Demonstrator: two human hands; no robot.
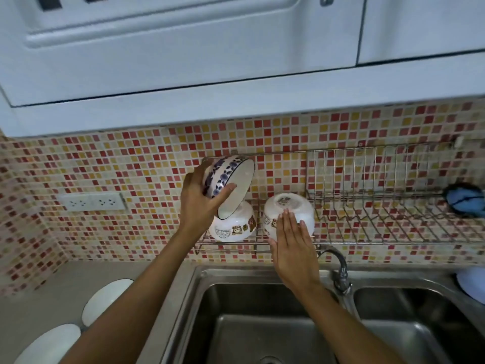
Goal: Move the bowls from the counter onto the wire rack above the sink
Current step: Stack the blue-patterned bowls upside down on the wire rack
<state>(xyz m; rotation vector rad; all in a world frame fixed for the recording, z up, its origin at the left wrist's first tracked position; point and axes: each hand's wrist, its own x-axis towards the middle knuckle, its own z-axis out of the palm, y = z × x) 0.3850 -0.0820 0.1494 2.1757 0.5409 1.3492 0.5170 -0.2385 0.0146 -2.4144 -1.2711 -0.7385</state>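
Far down and left of the grip, two white dishes [105, 300] lie on the grey counter [39, 292], only partly in view; I cannot tell whether they are bowls or plates, so some work may be left there.

The left hand [199, 203] clasps a blue-flowered bowl [228, 185], thumb hooked over its rim and fingers wrapped behind its patterned wall. The bowl is tipped on edge with its plain white inside facing right, and its lower rim touches the upturned cartoon-printed bowl [233, 227] directly beneath the grip, which sits on the wire rack [393, 219].

Just right of that grip, a second upturned white bowl [288, 211] with the same cartoon band stands on the rack, foot ring uppermost. The right hand [291, 245] lies flat against its near side, fingers straight and together, pinching nothing.

By my reading, two bowls are placed and the third is about to be set down. Further right the rack is mostly bare wire, with a blue cloth-like thing [464, 199] at its far end.
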